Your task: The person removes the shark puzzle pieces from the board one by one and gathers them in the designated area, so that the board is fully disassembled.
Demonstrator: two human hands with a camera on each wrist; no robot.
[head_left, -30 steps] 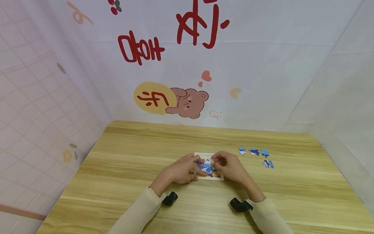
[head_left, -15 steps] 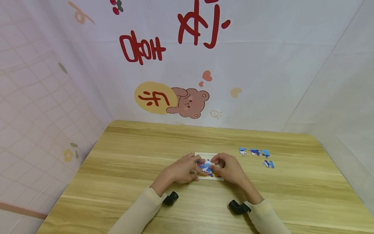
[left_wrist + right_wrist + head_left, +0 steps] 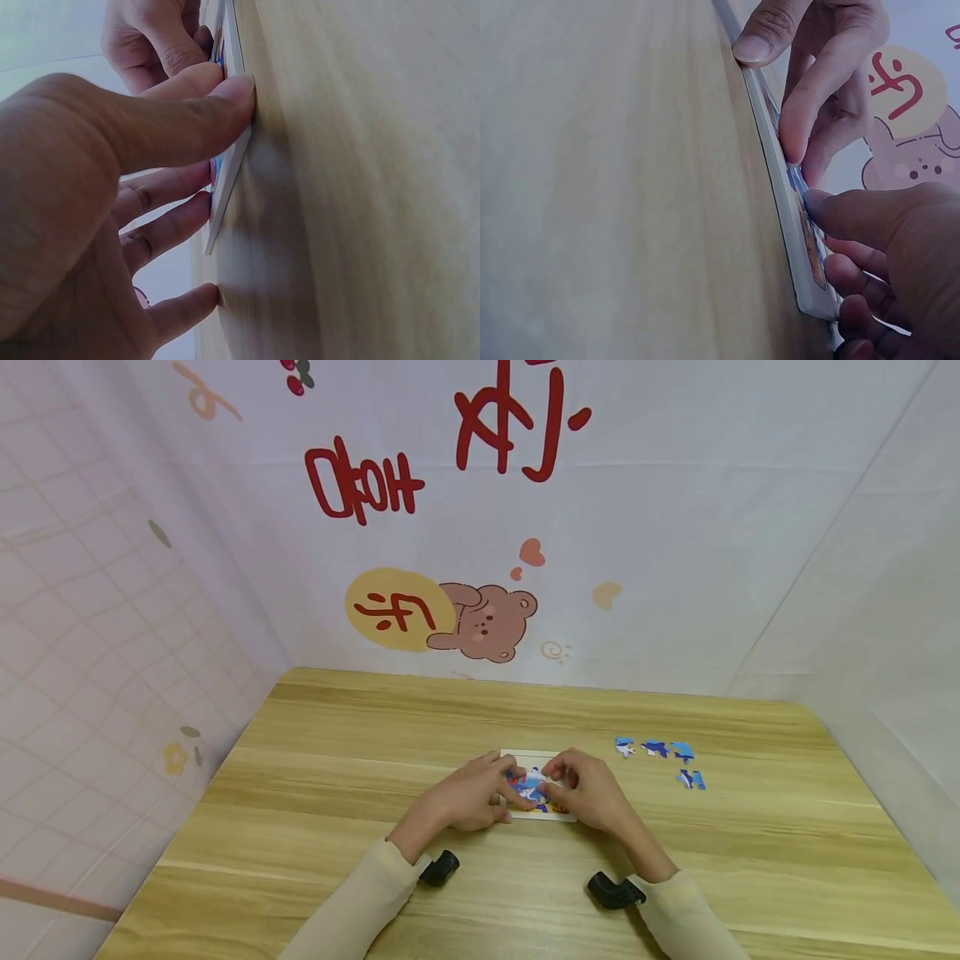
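Note:
A small white-bordered puzzle board (image 3: 536, 817) with a blue sea picture lies flat between the hands. My left hand (image 3: 467, 795) rests over its left side, fingers spread; in the left wrist view the thumb (image 3: 180, 127) lies against the near edge of the board (image 3: 232, 161). My right hand (image 3: 592, 792) holds thumb and index finger close together at a blue-and-white puzzle piece (image 3: 535, 775) in the upper middle of the picture. In the right wrist view the right thumb (image 3: 870, 214) touches the picture; the fingers hide part of it.
Several loose blue puzzle pieces (image 3: 656, 749) lie on the wooden table (image 3: 360, 735), to the right of the board. Black wrist devices (image 3: 617, 892) sit at both cuffs. A white printed cloth (image 3: 660, 527) hangs behind the table.
My right hand has shifted slightly left and lower over the board, its thumb and index finger now against the picture. My left hand has stayed nearly still.

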